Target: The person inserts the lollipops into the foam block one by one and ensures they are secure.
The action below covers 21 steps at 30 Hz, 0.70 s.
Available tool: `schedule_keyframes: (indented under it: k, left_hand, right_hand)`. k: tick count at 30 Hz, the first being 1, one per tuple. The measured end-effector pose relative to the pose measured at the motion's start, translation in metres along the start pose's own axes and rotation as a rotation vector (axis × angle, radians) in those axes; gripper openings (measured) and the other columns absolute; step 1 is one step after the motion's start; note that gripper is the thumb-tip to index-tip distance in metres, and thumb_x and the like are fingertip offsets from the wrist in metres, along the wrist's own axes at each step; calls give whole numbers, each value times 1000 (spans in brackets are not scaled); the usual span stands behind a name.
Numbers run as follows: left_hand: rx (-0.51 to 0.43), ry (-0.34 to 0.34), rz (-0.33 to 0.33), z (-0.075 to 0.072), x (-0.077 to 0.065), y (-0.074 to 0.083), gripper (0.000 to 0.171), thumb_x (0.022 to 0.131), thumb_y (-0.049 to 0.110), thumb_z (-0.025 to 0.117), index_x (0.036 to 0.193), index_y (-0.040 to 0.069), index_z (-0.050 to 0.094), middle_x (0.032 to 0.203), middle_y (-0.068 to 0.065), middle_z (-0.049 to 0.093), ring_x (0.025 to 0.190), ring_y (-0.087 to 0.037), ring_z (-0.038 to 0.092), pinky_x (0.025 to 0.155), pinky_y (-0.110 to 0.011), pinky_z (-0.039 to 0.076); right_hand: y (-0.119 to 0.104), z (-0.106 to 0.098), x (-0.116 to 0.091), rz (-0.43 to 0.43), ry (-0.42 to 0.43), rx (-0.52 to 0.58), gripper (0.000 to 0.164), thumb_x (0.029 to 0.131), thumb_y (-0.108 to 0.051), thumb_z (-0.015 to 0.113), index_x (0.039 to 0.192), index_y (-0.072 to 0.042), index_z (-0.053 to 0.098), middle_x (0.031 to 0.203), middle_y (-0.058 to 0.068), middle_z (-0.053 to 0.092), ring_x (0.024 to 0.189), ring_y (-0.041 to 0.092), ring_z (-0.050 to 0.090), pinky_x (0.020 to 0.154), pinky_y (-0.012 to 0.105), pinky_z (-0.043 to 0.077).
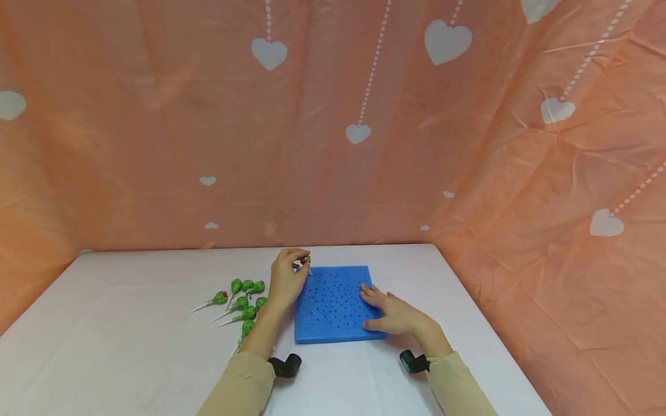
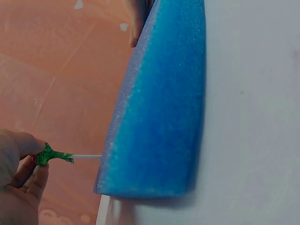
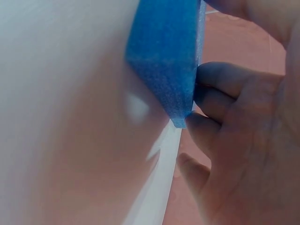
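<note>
My left hand (image 1: 286, 282) pinches a green-wrapped lollipop (image 2: 45, 154) by its head, between thumb and fingers. The white stick (image 2: 86, 156) meets the top face of a blue foam board (image 1: 333, 306) near its far left corner. Many small dark holes dot that face. Over the board's right edge lies my right hand (image 1: 398, 315), fingers spread and resting on the foam. From the right wrist view, the fingertips of this right hand (image 3: 243, 122) touch the board's edge and upper face.
Several more green-wrapped lollipops (image 1: 248, 312) lie in a loose group on the white table (image 1: 130, 323), left of the board and beside my left forearm. An orange sheet with white hearts (image 1: 269, 54) hangs behind the table and along its sides.
</note>
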State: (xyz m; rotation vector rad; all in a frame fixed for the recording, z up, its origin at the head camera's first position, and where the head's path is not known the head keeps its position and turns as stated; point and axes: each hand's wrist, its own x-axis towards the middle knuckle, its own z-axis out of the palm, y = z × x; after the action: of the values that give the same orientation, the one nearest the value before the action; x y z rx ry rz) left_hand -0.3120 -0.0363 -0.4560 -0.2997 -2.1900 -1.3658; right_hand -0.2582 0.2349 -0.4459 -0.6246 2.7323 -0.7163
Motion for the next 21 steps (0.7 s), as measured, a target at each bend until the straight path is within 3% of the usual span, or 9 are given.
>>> schedule_keyframes:
  k: [15,21]
  left_hand:
    - [15,-47,-23,0,-1,1,26,93,-6,71,118,-7,74,117,-19,66,102,-32,67,86,-45,58]
    - [15,-117,-73,-1,0,2,26,94,-6,69,118,-3,75,115,-16,70,105,-32,68,93,-48,58]
  right_hand:
    - [0,-1,0,-24,3,-14,77,95,-32,73,157,-1,41,170,9,26,158,35,16,126,61,13]
    - [0,-1,0,-27,3,-15,77,94,-32,73,157,0,41,170,9,27,158,36,17,125,61,13]
